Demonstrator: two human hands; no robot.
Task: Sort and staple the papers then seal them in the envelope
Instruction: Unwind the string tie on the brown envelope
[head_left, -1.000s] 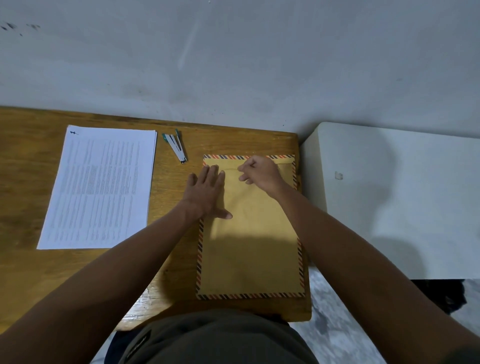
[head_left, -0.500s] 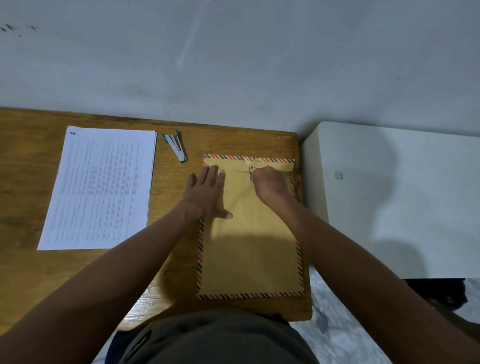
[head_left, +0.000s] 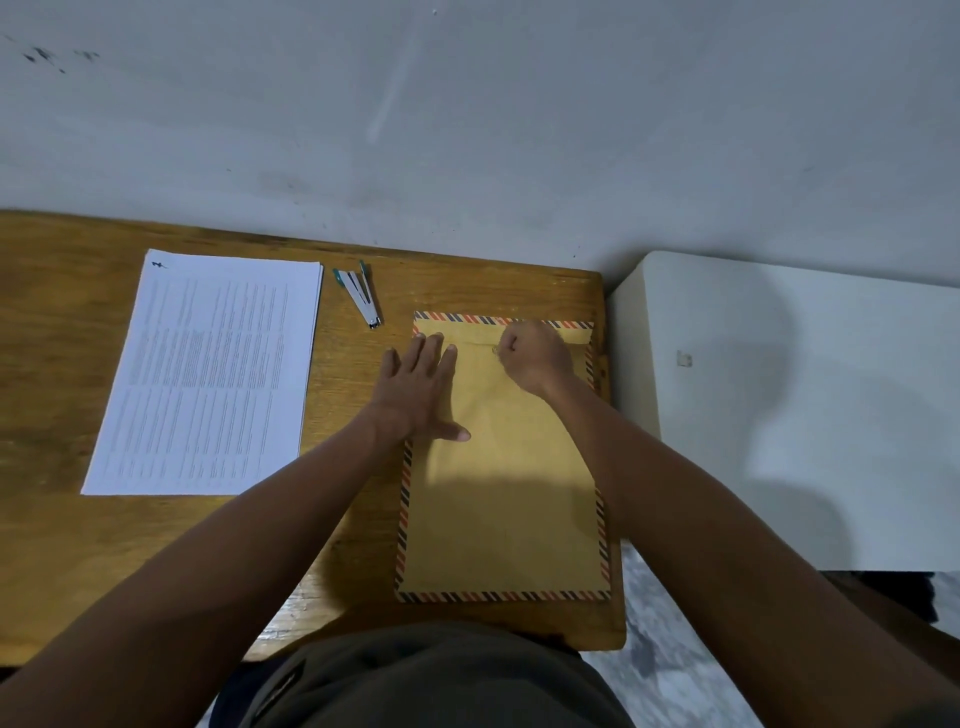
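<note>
A brown envelope (head_left: 498, 493) with a red-and-blue striped border lies flat on the right end of the wooden desk (head_left: 52, 545), its flap folded down at the far end. My left hand (head_left: 415, 389) rests flat with straight fingers on the envelope's upper left corner. My right hand (head_left: 537, 358) is curled into a fist at the flap's edge, and its fingertips pinch a thin closure string (head_left: 494, 351) there. A stack of printed papers (head_left: 208, 374) lies on the left of the desk. A small green-and-white stapler (head_left: 361, 293) sits between the stack and the envelope.
A white cabinet top (head_left: 779, 405) stands just right of the desk, slightly lower. A grey wall runs behind the desk's far edge. The envelope's right side lies close to the desk's right edge, and my body is against the near edge.
My right hand has shifted a little in a small loop at the flap, dipping toward me and coming back up. My left hand and the envelope have stayed put.
</note>
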